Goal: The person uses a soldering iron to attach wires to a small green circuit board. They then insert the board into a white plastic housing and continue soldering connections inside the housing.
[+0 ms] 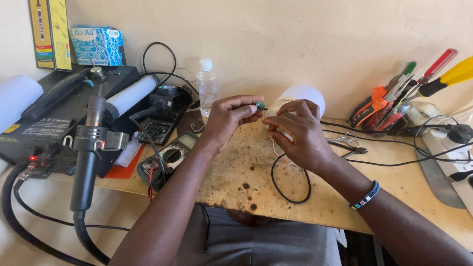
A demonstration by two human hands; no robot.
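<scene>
The left hand [229,116] pinches a small dark part [259,106] w/ thumb & finger, closed tight on it, prob so it stays still. The part sits right at the fingertips, touching the open end of the white bulb [298,101].

The right hand [295,130] wraps round the bulb, fingers shut on it, & holds it up off the table [236,172] so both hands meet in the air. Thin red & white wires [274,147] hang down just under this grip. A black cable [290,184] loops on the table below the hands. A bead bracelet [367,196] is on the right wrist.

Left of the grip: a meter [170,157] lies flat, and a hot air tool [91,148] stands in its holder, tip up, prob to keep the hot end off things. Behind the hands stands a clear bottle [206,88]; can't tell how full it is. Right of the grip: scissors [345,140] close by, and further off a bunch of screwdrivers [409,93] lean on the wall, easy to grab. A blue box [96,46] sits far left; what's inside is hidden.
</scene>
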